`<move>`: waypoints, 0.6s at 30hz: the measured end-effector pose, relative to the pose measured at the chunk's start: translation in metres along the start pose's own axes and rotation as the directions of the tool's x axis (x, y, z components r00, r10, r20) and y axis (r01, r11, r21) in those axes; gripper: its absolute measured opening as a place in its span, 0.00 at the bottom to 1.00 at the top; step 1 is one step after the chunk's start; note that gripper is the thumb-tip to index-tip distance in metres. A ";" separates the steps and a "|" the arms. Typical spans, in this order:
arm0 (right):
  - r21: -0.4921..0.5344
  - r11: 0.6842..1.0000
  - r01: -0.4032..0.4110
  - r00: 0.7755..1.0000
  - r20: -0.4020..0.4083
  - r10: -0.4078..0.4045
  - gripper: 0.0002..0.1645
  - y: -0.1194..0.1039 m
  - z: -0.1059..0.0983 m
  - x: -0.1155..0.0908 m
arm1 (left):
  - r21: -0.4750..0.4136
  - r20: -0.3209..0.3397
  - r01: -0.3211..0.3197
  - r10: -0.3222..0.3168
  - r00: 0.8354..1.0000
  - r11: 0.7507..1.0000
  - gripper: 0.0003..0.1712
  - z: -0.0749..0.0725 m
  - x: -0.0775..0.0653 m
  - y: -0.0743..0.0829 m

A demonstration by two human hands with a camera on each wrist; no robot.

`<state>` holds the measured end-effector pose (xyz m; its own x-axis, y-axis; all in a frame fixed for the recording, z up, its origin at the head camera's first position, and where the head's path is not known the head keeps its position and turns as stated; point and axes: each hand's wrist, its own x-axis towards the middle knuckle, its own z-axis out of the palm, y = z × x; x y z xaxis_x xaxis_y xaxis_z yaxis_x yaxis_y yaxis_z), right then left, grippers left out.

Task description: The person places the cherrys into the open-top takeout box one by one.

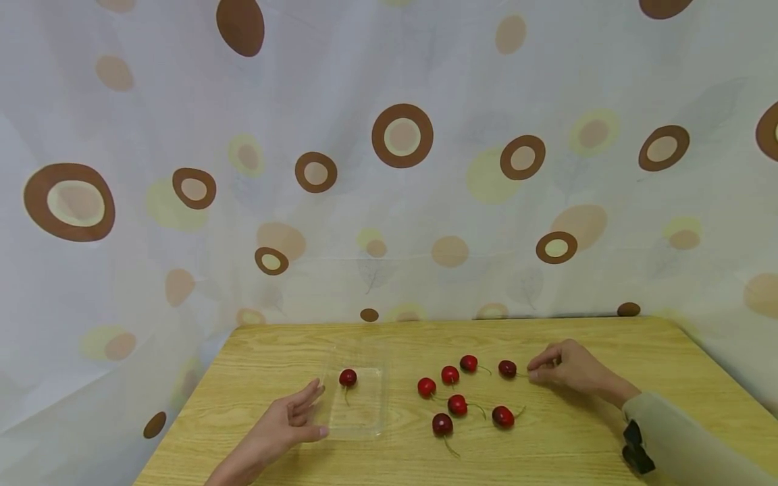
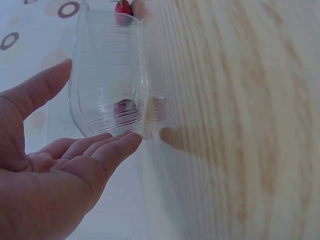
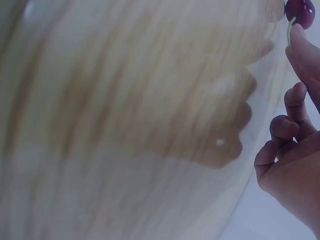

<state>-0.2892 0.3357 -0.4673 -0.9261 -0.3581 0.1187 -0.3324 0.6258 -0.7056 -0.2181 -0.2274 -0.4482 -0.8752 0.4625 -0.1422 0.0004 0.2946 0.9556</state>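
Bench point(image 1: 395, 466) nearest me carries the left hand point(image 1: 281, 426) at the left side of a clear plastic tray point(image 1: 384, 398), fingers loosely extended and gripping nothing, thumb spread toward the near corner. I'd have that hand rest lightly there, enough to steady the thin wall without tipping it. Right of the tray sits the nearest loose cherry point(image 1: 442, 424), with five other loose cherries point(image 1: 458, 405) spread beyond it. One single cherry point(image 1: 348, 378) lies inside the tray, stem toward me.

Farther out, the right hand point(image 1: 568, 370) reaches in from the right, pale sleeve point(image 1: 687, 432) behind it, forefinger and thumb pinching the stem of a dark cherry point(image 1: 507, 368) at the group's right end; its other fingers curl loosely. I can't tell whether that fruit touches the bench. I'd hold the stem snugly without crushing it, lift straight up before going sideways, and clear the loose fruit so none rolls. Behind everything hangs a patterned curtain point(image 1: 389, 223).
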 end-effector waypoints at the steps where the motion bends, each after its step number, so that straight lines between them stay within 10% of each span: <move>1: -0.005 1.000 -0.003 1.000 0.002 0.003 0.10 0.000 -0.001 0.000 | -0.015 -0.013 0.005 -0.005 1.000 1.000 0.54 0.002 -0.001 0.003; 13: 0.008 1.000 0.021 1.000 0.007 -0.021 0.08 0.003 -0.002 0.001 | -0.012 -0.019 0.003 -0.004 1.000 1.000 0.52 0.005 -0.003 0.007; 18: 0.005 1.000 0.018 1.000 0.003 -0.018 0.08 0.004 -0.001 0.002 | -0.058 0.009 -0.011 0.012 1.000 0.998 0.56 -0.012 0.016 -0.037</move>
<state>-0.2924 0.3384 -0.4694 -0.9194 -0.3716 0.1290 -0.3481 0.6155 -0.7071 -0.2383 -0.2410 -0.4831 -0.8707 0.4734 -0.1330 -0.0176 0.2403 0.9705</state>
